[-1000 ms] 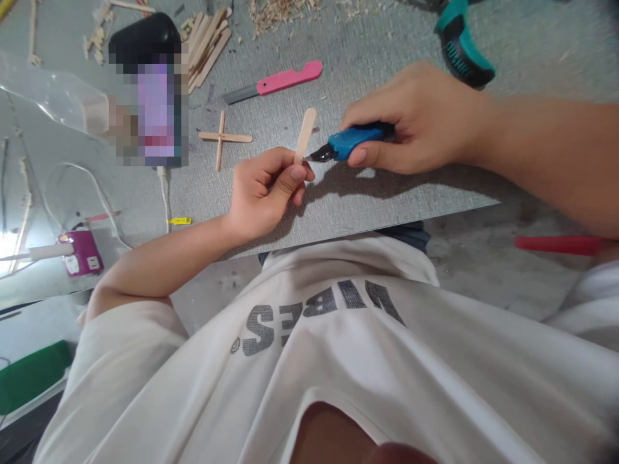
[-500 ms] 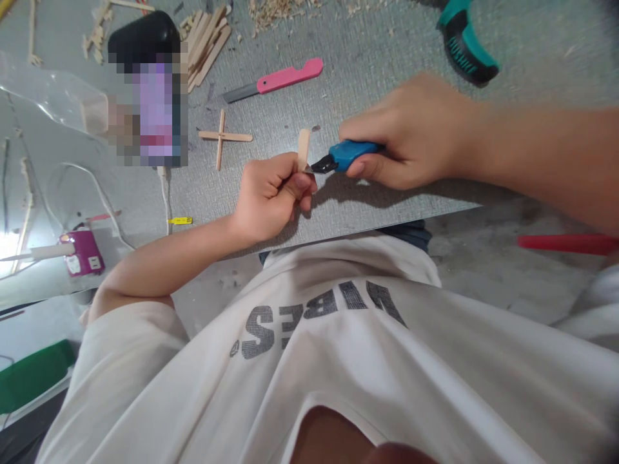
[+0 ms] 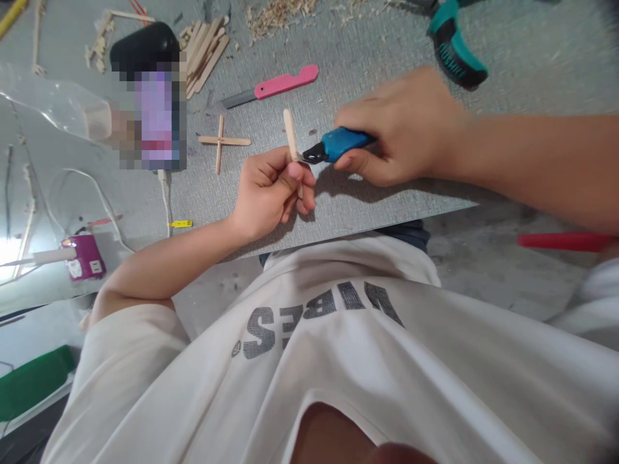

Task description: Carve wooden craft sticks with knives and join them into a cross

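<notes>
My left hand (image 3: 271, 190) is closed on a wooden popsicle stick (image 3: 290, 132), pinching it between thumb and fingers; the stick's far end points up and away from me. My right hand (image 3: 401, 132) grips a blue utility knife (image 3: 345, 143) with a black nose. Its blade tip meets the stick's edge just beside my left thumb; the exact contact is small and partly hidden. On the table left of my hands lies a cross of two thin sticks (image 3: 220, 140). Beyond them rests a pink-handled folding knife (image 3: 285, 84) with its blade out.
A pile of popsicle sticks (image 3: 206, 55) and wood shavings (image 3: 278, 16) lie at the back. A black and teal tool handle (image 3: 457, 51) is at the back right. Left are a clear plastic bottle (image 3: 62, 100), a white cable (image 3: 166, 193) and a purple power adapter (image 3: 83, 258).
The stick has turned in my left hand, showing a narrower side and leaning left. My right hand and the utility knife have shifted slightly left and away from me.
</notes>
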